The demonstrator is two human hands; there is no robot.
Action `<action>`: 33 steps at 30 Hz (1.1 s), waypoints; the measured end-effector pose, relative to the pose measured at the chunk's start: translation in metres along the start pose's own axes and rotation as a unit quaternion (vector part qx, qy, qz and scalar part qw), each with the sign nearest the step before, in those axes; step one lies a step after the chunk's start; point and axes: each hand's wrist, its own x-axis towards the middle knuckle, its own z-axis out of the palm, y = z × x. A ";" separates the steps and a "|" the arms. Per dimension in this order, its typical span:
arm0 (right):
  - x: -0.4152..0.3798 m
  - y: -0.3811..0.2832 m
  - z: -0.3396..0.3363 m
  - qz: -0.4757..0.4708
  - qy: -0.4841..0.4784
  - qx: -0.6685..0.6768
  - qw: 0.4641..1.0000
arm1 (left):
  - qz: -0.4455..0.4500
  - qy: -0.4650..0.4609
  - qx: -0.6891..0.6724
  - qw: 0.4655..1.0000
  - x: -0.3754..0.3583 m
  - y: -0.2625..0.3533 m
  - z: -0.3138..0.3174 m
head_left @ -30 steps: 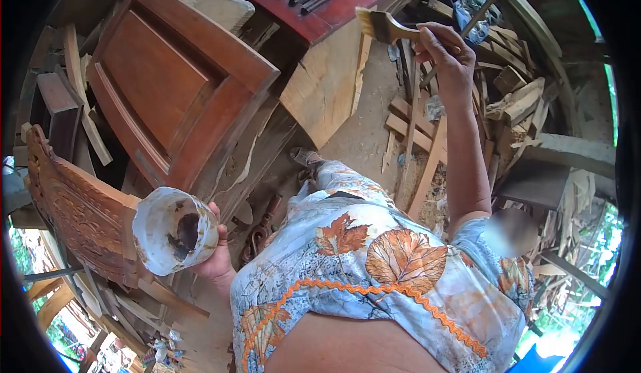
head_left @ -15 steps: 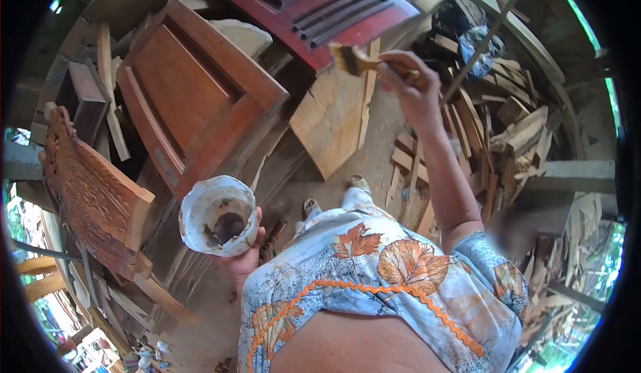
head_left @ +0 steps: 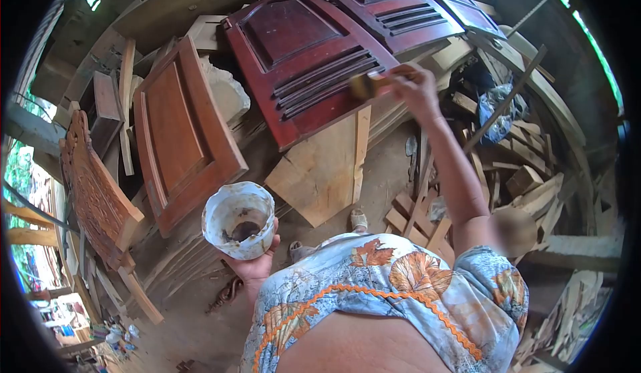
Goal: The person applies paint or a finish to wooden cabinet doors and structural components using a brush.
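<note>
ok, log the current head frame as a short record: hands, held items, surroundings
left_hand: left hand holds white tub
tub_contents: something dark at the bottom
right_hand: right hand holds brush, blurred
brush_contact: cannot tell; appears in front of dark red slatted door
left_side: brown panel, carved wooden piece
right_side: wood scraps, plastic bag

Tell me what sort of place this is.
It looks like a woodworking shop, perhaps an open-sided one: there's a dark red panel with slats, a carved wooden board at the picture's left, and a heap of scrap wood at its right.
</note>
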 end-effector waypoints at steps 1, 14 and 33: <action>0.017 0.003 -0.028 -0.022 0.046 -0.065 0.997 | 0.008 0.002 -0.005 1.000 0.003 -0.012 0.003; 0.035 -0.036 0.077 -0.290 -0.074 -0.439 0.847 | 0.049 -0.026 0.053 0.997 0.014 -0.077 0.032; 0.109 -0.031 -0.020 -0.076 0.079 -0.399 0.911 | 0.007 0.014 0.051 0.999 0.040 -0.042 0.004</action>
